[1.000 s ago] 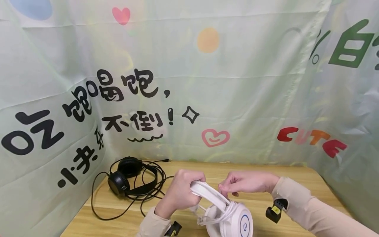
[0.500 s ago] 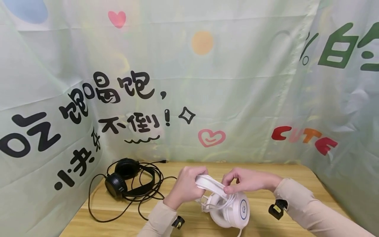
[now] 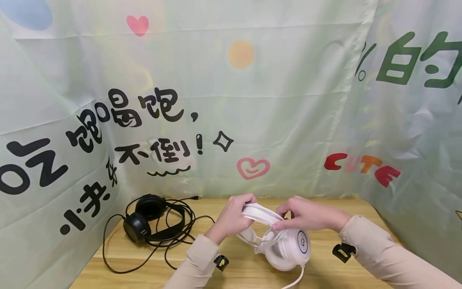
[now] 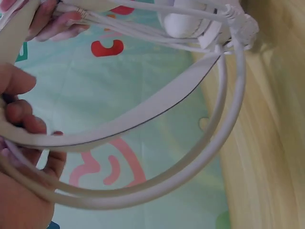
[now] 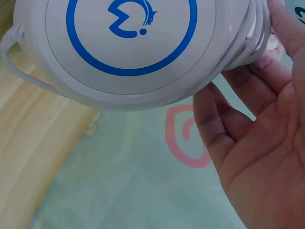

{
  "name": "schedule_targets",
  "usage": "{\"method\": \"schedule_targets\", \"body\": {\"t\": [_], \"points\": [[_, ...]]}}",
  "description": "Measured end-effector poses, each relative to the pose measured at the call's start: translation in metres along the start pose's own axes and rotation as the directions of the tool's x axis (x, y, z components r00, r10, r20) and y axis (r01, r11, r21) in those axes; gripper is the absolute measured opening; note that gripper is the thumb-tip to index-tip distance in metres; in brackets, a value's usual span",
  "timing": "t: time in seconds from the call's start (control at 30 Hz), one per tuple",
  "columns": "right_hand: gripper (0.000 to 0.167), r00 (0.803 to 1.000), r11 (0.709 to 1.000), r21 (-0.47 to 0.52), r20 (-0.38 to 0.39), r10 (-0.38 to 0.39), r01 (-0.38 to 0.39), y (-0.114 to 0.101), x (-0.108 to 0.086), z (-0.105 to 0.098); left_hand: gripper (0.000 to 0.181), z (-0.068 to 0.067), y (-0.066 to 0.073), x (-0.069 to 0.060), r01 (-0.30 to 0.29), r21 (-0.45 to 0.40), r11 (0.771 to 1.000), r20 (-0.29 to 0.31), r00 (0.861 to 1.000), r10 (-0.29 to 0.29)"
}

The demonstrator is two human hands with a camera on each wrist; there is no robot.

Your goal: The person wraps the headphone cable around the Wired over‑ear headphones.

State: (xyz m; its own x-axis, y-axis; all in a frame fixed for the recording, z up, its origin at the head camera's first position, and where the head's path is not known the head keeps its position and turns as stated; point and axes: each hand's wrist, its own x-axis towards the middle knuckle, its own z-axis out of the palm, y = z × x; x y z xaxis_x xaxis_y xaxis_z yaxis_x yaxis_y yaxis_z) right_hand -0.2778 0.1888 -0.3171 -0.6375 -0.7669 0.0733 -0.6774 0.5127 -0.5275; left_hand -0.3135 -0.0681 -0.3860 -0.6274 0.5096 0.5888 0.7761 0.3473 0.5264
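A pair of white headphones (image 3: 297, 249) with a blue ring emblem on the ear cup is held just above the table, tilted. My left hand (image 3: 231, 216) grips the top of the headband (image 3: 265, 214). Near the ear cup, my right hand (image 3: 312, 214) pinches the lower end of the headband with thumb and fingers. White cable (image 3: 270, 241) is wound around that part and hangs below the cup. In the left wrist view, the thin headband strip (image 4: 143, 112) bows beside two curved white rods (image 4: 224, 129). The right wrist view shows the ear cup (image 5: 128, 90) up close.
Black headphones (image 3: 137, 228) with a loosely coiled black cable (image 3: 191, 224) lie at the left of the wooden table (image 3: 335, 257). Printed cloth (image 3: 288, 120) hangs around the back and sides of the table.
The white headphones have risen and now show more of the ear cup and trailing cable. My right hand has closed onto the headband near the cup. The head view has turned slightly right.
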Motion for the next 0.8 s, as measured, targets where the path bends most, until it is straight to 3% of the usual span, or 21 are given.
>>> {"method": "schedule_targets", "body": {"t": [0.17,0.3,0.47,0.57,0.67,0.8], "points": [[0.017,1.000,1.000,-0.018,-0.005,0.007,-0.007,0.004,-0.001,-0.003,0.030,0.001,-0.002,0.007,0.055,-0.008,0.998,0.052,0.997,-0.054],[0.020,1.000,0.998,-0.060,-0.030,0.005,-0.006,0.011,-0.003,-0.006,0.044,0.002,-0.003,0.008,0.106,-0.018,0.994,0.093,0.990,-0.104],[0.025,0.996,0.998,-0.016,-0.055,0.067,-0.068,0.025,-0.008,-0.013,0.060,-0.003,-0.005,0.005,0.167,-0.028,0.986,0.047,0.985,-0.165],[0.026,0.986,0.988,0.067,-0.079,0.146,-0.141,0.041,-0.016,-0.017,0.064,-0.009,-0.008,0.002,0.198,-0.050,0.979,0.004,0.980,-0.199],[0.028,0.962,0.954,0.191,-0.106,0.253,-0.230,0.061,-0.028,-0.019,0.063,-0.013,-0.012,-0.002,0.214,-0.104,0.971,-0.007,0.976,-0.216],[0.040,0.910,0.857,0.408,-0.126,0.395,-0.316,0.093,-0.048,-0.016,0.059,-0.017,-0.018,-0.008,0.244,-0.215,0.946,0.007,0.969,-0.248]]}}
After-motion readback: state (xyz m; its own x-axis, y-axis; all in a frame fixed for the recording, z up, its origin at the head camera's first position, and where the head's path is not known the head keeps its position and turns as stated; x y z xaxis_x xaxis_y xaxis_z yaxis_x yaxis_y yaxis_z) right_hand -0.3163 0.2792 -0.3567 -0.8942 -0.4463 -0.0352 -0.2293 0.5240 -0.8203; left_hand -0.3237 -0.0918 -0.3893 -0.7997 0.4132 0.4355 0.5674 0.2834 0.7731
